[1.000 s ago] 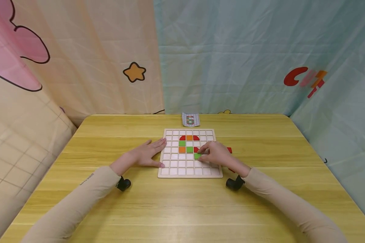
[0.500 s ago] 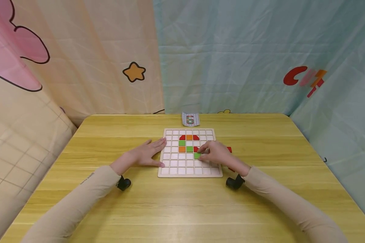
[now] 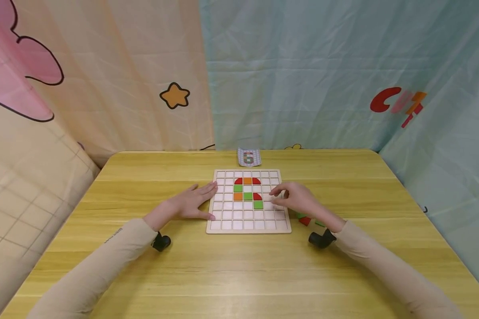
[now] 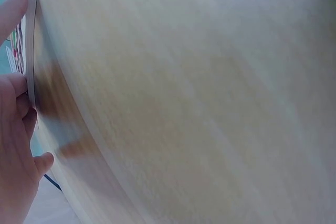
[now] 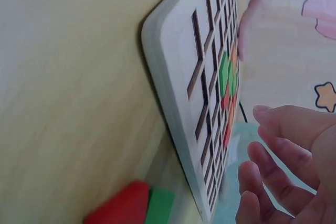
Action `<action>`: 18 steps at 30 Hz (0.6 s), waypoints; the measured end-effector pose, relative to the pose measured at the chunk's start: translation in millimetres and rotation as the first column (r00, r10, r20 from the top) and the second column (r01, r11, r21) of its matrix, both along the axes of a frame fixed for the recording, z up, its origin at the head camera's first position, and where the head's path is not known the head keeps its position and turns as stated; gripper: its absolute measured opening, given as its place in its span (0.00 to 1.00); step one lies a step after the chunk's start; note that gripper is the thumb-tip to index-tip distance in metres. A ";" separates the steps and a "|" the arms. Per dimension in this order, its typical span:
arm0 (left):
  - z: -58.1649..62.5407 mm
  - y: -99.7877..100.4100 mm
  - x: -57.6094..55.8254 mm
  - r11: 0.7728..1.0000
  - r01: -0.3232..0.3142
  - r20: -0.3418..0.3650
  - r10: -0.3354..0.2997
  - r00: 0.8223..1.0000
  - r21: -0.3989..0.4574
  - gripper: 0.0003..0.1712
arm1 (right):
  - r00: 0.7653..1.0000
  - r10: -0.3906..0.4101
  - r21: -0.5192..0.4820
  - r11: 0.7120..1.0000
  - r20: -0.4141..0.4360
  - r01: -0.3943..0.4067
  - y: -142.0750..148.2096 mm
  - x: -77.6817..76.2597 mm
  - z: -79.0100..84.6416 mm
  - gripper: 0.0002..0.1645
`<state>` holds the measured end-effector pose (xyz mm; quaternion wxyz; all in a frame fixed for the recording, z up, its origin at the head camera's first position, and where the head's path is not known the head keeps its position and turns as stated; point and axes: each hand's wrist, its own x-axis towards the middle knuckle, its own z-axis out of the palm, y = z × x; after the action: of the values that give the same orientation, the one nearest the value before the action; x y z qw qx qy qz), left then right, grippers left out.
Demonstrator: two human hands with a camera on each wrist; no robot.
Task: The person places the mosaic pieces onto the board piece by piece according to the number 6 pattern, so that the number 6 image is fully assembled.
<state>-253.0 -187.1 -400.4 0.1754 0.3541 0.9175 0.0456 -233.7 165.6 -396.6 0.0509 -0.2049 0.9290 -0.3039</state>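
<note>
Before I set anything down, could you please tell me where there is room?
Bare table shows in front of the board, between the sleeves, and left of the left hand. The board's right edge is crowded by loose tiles and the right hand.

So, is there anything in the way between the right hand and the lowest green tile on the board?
Nothing visible. In the head view, the right hand hangs over the board's right side, with only pale grid squares between it and the lowest green tile.
</note>
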 end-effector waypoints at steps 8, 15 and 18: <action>-0.7 -1.2 -1.1 1.000 0.002 -0.003 -0.002 1.000 0.001 0.57 | 0.999 -0.028 -0.023 0.999 -0.036 0.027 30.5 5.7 7.9 0.13; -1.2 -1.6 0.3 1.000 0.007 -0.010 -0.007 1.000 0.011 0.57 | 0.998 -0.043 -0.022 0.999 -0.036 0.042 52.9 15.0 5.9 0.14; 0.6 -1.0 -0.5 1.000 0.014 -0.012 -0.013 1.000 0.008 0.57 | 0.999 -0.035 -0.006 0.999 -0.039 0.035 61.1 16.7 4.8 0.13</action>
<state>-253.5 -188.0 -399.8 0.1689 0.3612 0.9159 0.0462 -217.0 226.7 -391.8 0.0268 -0.1947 0.9325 -0.3032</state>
